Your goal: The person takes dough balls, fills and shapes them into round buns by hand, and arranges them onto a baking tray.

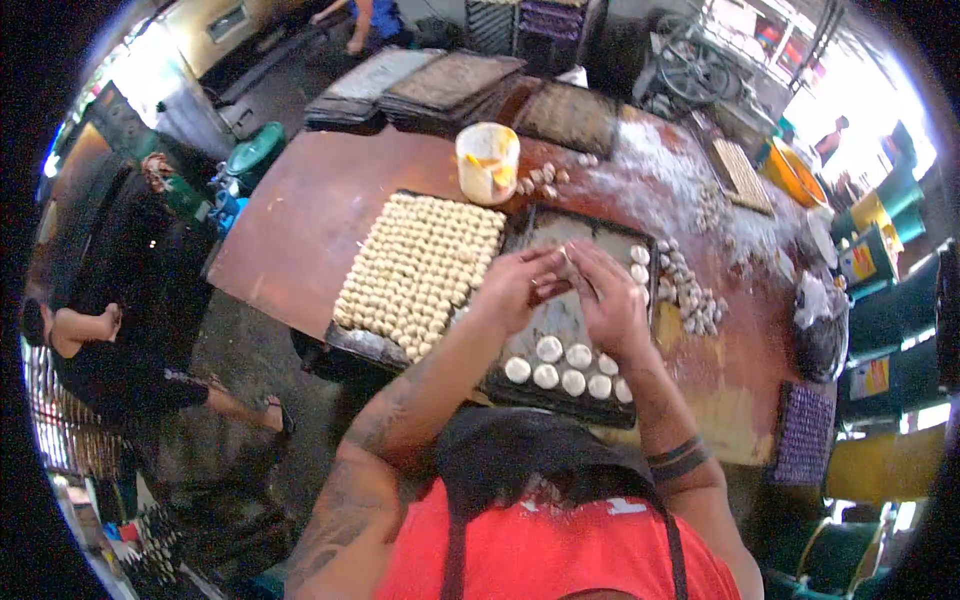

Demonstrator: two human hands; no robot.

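Left hand (522,288) and right hand (612,300) meet at the fingertips, closed around a small dough piece (567,264), partly hidden, above a dark tray (563,320). Dough rounds (573,382) line its near and right sides; to the left, pale balls (420,270) sit in rows.

Held piece (568,262) mostly hidden, blue-shirted person (378,20) cropped
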